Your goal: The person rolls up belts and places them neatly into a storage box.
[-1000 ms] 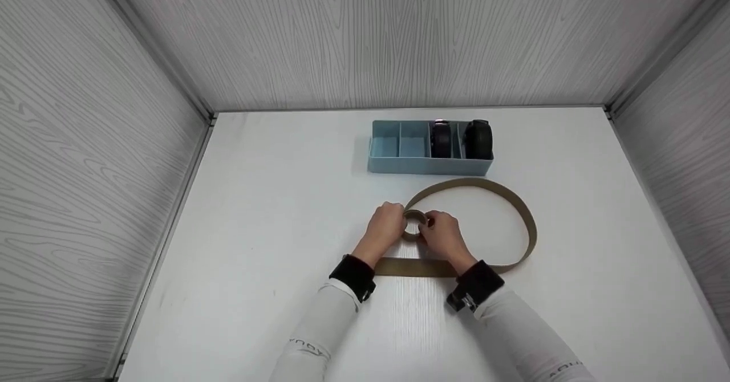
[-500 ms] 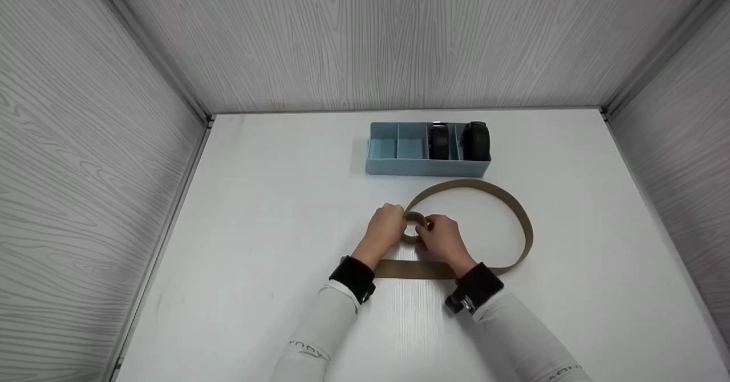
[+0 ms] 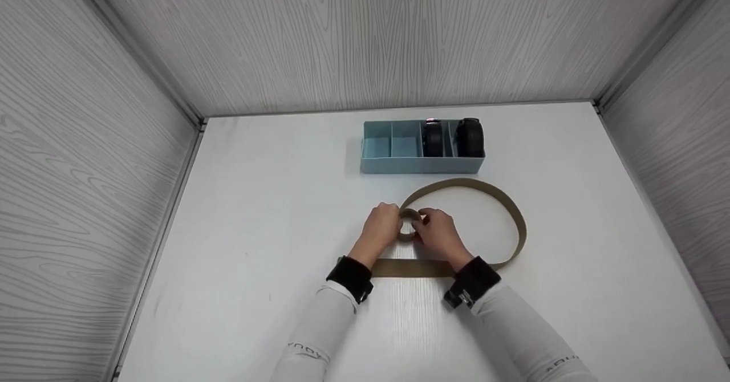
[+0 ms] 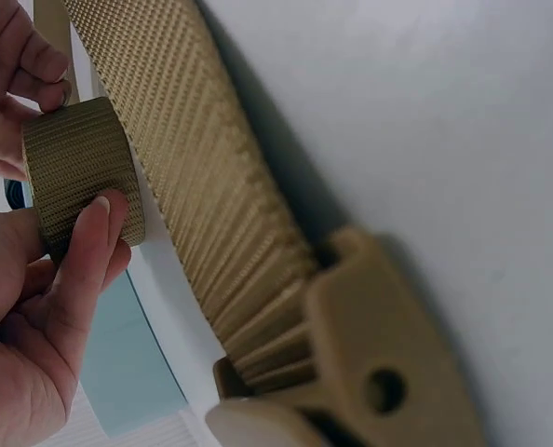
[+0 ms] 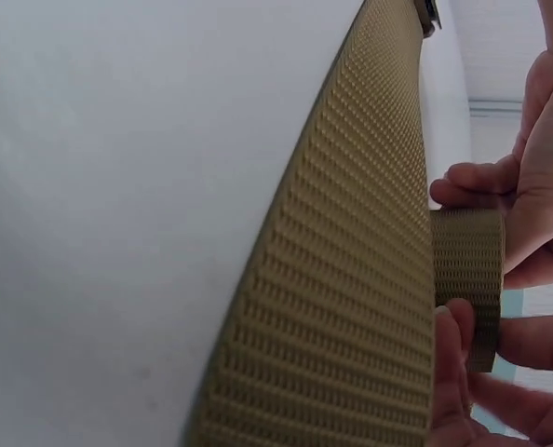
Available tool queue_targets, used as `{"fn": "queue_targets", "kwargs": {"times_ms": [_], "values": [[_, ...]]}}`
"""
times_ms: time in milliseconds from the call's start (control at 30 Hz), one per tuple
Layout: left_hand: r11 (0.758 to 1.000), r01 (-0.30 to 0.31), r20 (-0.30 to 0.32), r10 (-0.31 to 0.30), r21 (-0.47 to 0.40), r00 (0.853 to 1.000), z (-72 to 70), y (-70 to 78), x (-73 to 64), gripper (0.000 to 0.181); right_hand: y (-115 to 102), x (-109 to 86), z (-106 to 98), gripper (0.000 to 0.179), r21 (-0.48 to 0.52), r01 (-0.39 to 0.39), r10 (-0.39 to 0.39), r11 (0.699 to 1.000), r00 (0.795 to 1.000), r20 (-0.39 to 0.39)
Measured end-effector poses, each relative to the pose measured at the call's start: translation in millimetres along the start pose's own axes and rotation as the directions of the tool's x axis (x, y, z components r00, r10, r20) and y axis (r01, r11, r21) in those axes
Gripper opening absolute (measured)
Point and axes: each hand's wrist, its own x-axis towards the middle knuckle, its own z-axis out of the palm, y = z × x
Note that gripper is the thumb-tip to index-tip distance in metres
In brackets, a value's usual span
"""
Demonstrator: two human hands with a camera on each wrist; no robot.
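Note:
A khaki woven belt [image 3: 413,267] stands on edge on the white table, its end wound into a small coil [image 4: 81,149]. My left hand [image 3: 381,225] grips the coil from the left. From the right, my right hand [image 3: 439,231] pinches the coil with thumb and fingers. The unrolled part loops out to the right and comes back behind both wrists. A tan buckle [image 4: 379,326] sits at its other end, large in the left wrist view; in the head view the left wrist hides it.
Behind the coil stands a blue box [image 3: 422,166] split into compartments. Its two right compartments hold a rolled black belt [image 3: 433,139] and a thicker rolled black belt [image 3: 470,138]. Grey wood-grain panels [image 3: 365,40] enclose the table at the back and on both sides.
The right fingers have shifted slightly on the coil, while the left hand keeps its grip. The belt's loop looks slightly smaller, and the head view has drifted a little.

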Motion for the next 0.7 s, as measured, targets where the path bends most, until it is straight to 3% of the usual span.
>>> {"fn": "queue_targets", "kwargs": {"times_ms": [233, 700], "values": [[1.000, -0.003, -0.016, 0.003, 0.005, 1.000, -1.6, 0.7, -1.5, 0.010, -0.9, 0.5, 0.6, 0.022, -0.015, 0.023, -0.024, 1.000, 1.000, -0.009], [0.999, -0.007, 0.014, 0.006, 0.035, 1.000, 1.4, 7.0, 4.0, 0.009, 3.8, -3.0, -4.0, 0.029, -0.005, -0.005, 0.006, 1.000, 1.000, 0.007]]}}
